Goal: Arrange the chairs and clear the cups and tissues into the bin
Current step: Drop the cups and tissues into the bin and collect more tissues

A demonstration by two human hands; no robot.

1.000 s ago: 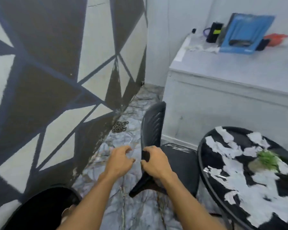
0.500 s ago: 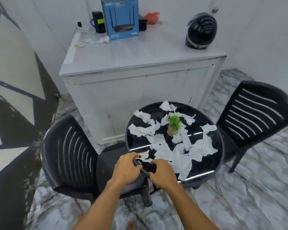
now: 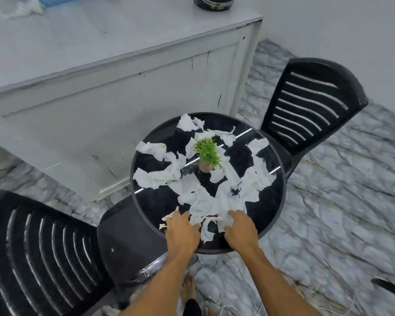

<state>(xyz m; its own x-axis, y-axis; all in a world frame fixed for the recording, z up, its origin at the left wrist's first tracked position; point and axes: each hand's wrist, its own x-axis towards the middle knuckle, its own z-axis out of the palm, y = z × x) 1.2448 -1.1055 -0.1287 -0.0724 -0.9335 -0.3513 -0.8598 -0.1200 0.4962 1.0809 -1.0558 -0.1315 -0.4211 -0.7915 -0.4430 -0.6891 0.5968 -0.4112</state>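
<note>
Several torn white tissues (image 3: 217,199) lie scattered over a round black table (image 3: 281,195). My left hand (image 3: 181,233) is at the table's near edge, fingers curled down on tissue scraps (image 3: 169,216) that stick out past them. My right hand (image 3: 240,231) rests beside it, fingers spread on a larger tissue. One black slatted chair (image 3: 43,247) stands at the lower left with its seat (image 3: 128,236) tucked against the table. A second black chair (image 3: 310,103) stands at the far right of the table. No cup or bin is in view.
A small green potted plant (image 3: 206,153) stands at the table's centre among the tissues. A white counter (image 3: 100,87) runs behind the table, with a black helmet (image 3: 212,3) on top. My bare foot (image 3: 188,288) is on the marble floor. A dark object (image 3: 388,290) juts in at the lower right.
My hands have let go of the left chair's arm and moved onto the tissues at the table's near edge. The view has swung from the patterned wall to the table.
</note>
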